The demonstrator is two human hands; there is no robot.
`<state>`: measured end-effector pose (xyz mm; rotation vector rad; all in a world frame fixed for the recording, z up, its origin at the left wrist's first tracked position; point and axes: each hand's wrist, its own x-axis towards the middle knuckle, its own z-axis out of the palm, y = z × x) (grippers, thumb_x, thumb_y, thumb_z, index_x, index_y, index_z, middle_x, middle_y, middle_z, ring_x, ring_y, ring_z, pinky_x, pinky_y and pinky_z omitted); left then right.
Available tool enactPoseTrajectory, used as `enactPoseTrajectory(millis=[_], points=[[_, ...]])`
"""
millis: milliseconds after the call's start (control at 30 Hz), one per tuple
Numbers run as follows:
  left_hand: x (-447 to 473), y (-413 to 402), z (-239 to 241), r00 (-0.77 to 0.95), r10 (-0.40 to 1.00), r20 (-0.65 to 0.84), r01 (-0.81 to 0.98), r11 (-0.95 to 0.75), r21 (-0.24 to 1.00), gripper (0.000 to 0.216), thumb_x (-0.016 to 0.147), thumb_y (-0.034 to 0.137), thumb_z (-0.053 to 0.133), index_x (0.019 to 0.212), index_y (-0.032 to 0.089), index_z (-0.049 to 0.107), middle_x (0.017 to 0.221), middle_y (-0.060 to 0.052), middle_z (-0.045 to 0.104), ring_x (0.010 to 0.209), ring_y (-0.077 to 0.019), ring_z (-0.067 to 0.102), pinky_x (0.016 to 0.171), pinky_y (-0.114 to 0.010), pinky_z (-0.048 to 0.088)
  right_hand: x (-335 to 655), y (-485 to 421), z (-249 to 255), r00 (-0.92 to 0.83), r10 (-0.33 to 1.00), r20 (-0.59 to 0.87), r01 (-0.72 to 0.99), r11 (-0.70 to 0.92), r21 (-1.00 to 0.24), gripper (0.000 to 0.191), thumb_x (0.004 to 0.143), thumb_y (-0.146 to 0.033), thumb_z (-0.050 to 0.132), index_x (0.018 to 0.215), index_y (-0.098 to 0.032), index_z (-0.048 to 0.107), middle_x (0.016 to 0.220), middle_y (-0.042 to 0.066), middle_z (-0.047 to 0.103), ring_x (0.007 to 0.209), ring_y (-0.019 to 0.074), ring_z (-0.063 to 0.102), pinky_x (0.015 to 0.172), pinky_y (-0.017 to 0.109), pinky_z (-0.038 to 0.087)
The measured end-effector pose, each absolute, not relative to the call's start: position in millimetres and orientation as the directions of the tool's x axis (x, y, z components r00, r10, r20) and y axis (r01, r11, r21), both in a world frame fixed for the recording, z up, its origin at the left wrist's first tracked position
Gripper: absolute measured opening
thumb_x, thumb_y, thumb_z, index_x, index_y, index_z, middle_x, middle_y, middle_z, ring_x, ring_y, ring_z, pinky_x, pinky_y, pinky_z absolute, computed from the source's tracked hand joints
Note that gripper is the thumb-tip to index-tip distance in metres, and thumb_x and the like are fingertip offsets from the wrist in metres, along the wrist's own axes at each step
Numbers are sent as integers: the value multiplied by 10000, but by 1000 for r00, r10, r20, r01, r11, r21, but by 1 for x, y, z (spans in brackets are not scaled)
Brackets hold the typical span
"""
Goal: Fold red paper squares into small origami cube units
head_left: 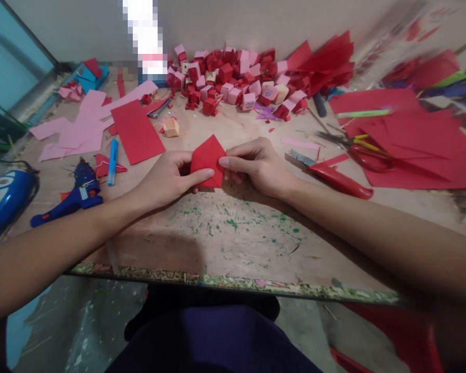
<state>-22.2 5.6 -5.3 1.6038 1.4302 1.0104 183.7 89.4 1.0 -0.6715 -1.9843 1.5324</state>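
"Left grip (171, 174) first: what is it doing?"

"Grasping a folded red paper (208, 151), with the thumb laid across its lower part. The right grip (262, 167) pinches the same piece at its right side."

"And where exactly is that paper?"

"Between the two, over the middle of the counter (256, 259), its top corner pointing away from the person."

"Start at the near side, then."

"Dark blue clothing (213, 336) shows below the counter's front edge. Past that edge, green specks (230, 223) are scattered over the wood."

"What lies to either side?"

"On the left, a blue and white device (19, 199), then a blue glue gun (86, 196) and a light blue marker (112, 161). On the right, just beyond the forearm, a red-handled tool (345, 180) with a metal tip. Past it, red-looped scissors (356, 149) lie by loose red sheets (423, 129)."

"Farther off?"

"One red rectangle (137, 132) overlaps pink paper pieces (83, 129) on the left, and a small pale orange folded cup (171, 128) sits just beside it. Behind, small red and pink paper boxes (248, 101) are heaped towards the back wall (236, 26), with fanned red paper (330, 67) at the heap's right end."
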Motion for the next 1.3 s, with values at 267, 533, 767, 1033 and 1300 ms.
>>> enactPoseTrajectory(millis=[267,533,767,1033,1300], points=[[-23,7,-7,48,995,84,409,-96,907,267,892,371,766,729,170,703,635,-23,722,547,-138,650,546,-249,490,182,90,-3,-734,665,139,-23,181,-983,394,990,-234,669,608,-151,633,490,-26,536,475,81,440,505,263,325],[-22,7,-7,-5,993,114,365,-104,925,229,888,339,766,751,163,714,603,-9,696,517,-130,645,502,-231,480,183,94,-7,-792,592,147,69,326,-943,289,952,-305,741,716,-141,711,564,-24,579,521,94,467,506,268,321],[-23,7,-6,6,992,128,348,-122,930,231,912,335,746,757,164,739,627,-16,707,531,-123,638,509,-226,483,182,96,-9,-812,573,110,99,321,-942,334,943,-237,714,628,-135,667,546,-15,580,498,84,464,503,267,321],[-23,9,-6,19,994,105,322,-105,941,203,895,338,752,775,175,735,711,-22,722,550,-123,629,511,-238,481,181,93,-7,-734,669,114,103,276,-955,330,952,-317,729,676,-142,687,573,-12,621,490,86,508,494,245,385],[-24,11,-9,-54,984,168,260,-148,954,203,917,329,717,773,197,772,639,5,656,544,-112,555,513,-231,439,180,95,-7,-715,691,107,120,272,-955,335,947,-282,724,643,-150,674,545,-3,619,485,93,525,493,248,387]])
